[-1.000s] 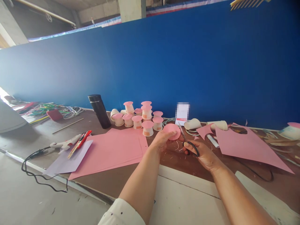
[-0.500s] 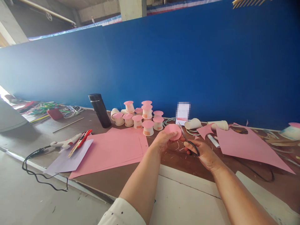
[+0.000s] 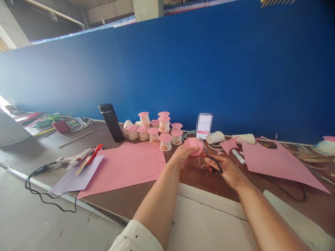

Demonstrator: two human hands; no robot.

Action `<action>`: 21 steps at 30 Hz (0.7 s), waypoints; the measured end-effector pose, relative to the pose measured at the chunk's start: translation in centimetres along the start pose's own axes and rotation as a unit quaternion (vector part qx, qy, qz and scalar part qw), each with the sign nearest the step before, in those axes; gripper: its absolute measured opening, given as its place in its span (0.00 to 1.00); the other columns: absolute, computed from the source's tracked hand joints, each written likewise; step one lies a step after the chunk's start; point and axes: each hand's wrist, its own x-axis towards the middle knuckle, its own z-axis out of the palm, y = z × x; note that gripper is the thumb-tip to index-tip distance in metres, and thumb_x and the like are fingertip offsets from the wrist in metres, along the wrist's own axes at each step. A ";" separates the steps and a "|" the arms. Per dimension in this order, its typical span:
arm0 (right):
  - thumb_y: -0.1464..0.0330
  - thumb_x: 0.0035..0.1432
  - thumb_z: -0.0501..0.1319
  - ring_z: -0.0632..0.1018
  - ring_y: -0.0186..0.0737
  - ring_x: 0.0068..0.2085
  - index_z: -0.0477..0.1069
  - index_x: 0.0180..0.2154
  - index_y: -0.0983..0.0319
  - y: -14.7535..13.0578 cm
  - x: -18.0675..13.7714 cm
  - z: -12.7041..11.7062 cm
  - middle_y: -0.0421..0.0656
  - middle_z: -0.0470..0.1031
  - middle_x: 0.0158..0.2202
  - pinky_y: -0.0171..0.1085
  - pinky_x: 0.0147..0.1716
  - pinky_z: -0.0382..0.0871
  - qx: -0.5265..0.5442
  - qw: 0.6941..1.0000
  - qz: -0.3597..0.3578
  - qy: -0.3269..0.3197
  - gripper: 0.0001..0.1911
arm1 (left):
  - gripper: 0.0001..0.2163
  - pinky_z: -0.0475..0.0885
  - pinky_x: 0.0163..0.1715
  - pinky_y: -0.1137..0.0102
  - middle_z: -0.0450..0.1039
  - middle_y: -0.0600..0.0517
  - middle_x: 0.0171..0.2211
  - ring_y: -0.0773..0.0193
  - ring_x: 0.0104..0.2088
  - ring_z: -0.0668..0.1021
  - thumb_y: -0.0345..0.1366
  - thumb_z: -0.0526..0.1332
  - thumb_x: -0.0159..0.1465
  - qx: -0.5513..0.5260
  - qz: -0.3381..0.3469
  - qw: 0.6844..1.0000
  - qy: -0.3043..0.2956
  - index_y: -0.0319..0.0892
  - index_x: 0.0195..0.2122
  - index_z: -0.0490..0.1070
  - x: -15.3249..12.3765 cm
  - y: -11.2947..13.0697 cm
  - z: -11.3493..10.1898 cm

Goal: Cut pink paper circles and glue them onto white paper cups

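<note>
My left hand (image 3: 182,157) pinches a round pink paper disc (image 3: 193,144) above the table, its thumb lying across the lower part. Black-handled scissors (image 3: 216,164) are gripped in my right hand (image 3: 227,169), fingers in the loops. Their blades point up and to the left, at the right edge of the disc. Just beyond the left hand stand several upturned paper cups (image 3: 165,144) topped with pink discs, some stacked. A pink sheet (image 3: 280,167) with a rounded cut-out lies right of my right hand.
Pink sheets (image 3: 125,165), a lilac sheet (image 3: 78,177), a red utility knife (image 3: 90,158) and a white glue gun (image 3: 73,158) lie left. A black flask (image 3: 112,123) stands behind them. Loose cups (image 3: 216,137) and a glue stick (image 3: 238,157) lie right. A blue partition (image 3: 183,69) rises behind.
Almost nothing differs. Both hands keep their grip on the disc and the scissors at the disc's right edge; the view has shifted very slightly.
</note>
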 end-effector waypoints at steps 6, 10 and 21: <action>0.51 0.55 0.65 0.72 0.39 0.32 0.77 0.51 0.59 0.1 0.0 0.1 0.39 0.72 0.26 0.39 0.36 0.65 -0.006 1.000 -0.006 0.003 0.27 | 0.18 0.71 0.45 0.63 0.79 0.41 0.37 0.57 0.39 0.79 0.36 0.71 0.53 -0.008 0.000 1.000 0.003 0.32 0.43 0.76 0.1 -0.2 -0.1; 0.51 0.55 0.65 0.71 0.39 0.31 0.78 0.51 0.59 0.1 0.0 0.1 0.40 0.72 0.27 0.40 0.35 0.66 0.001 1.000 -0.008 0.000 0.27 | 0.16 0.71 0.45 0.63 0.79 0.42 0.35 0.58 0.38 0.79 0.35 0.71 0.53 -0.012 0.003 1.000 0.001 0.32 0.42 0.76 0.1 -0.1 0.1; 0.51 0.55 0.65 0.72 0.39 0.31 0.79 0.48 0.58 -0.1 0.0 0.0 0.39 0.72 0.26 0.39 0.34 0.65 -0.025 1.000 -0.017 -0.001 0.24 | 0.13 0.71 0.48 0.61 0.79 0.43 0.34 0.59 0.37 0.79 0.33 0.68 0.56 -0.012 0.006 1.000 0.002 0.33 0.41 0.76 -0.2 0.1 0.4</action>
